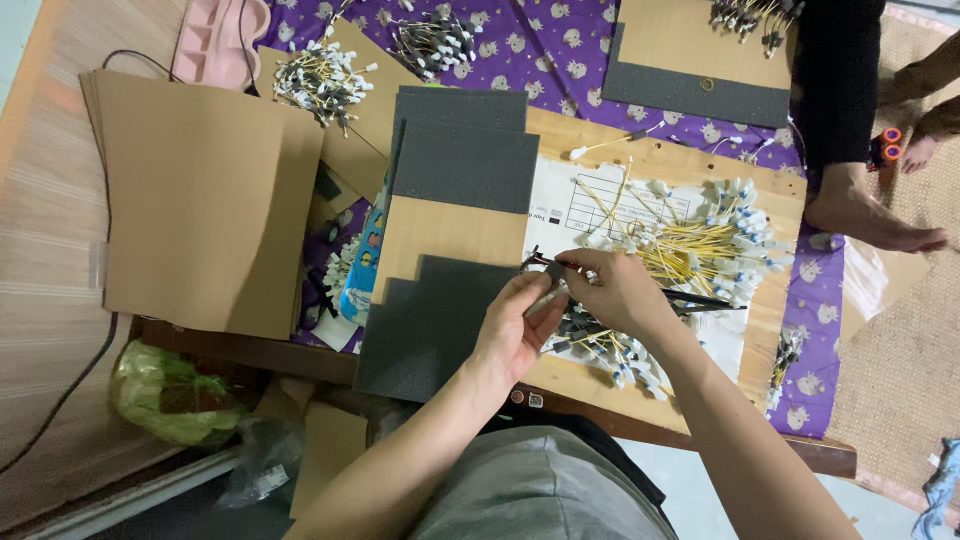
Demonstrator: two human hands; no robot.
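Lap: the person's grey-clad lap is lying nearest the camera, both forearms reaching forward from it over the tabletop.
Left hand: it is curling its fingers around a small pale connector piece; the grip is pinching closed on it, though the exact contact is partly hidden.
Right hand: it is clenching on thin dark wires, which are trailing off to the right of the grip; the fingertips are meeting the left hand's just over the edge of the foam.
Wire bundle: yellow leads with white and blue plugs are lying just beyond the grip, on a printed sheet.
Foam sheets: dark grey, stepped, lying left of the grip with cardboard farther left.
Doing it well: judging from the pose, keeping both pinches close together and the wires taut should be helping the small parts line up.
Bystander: another person's bare foot is resting well to the right.
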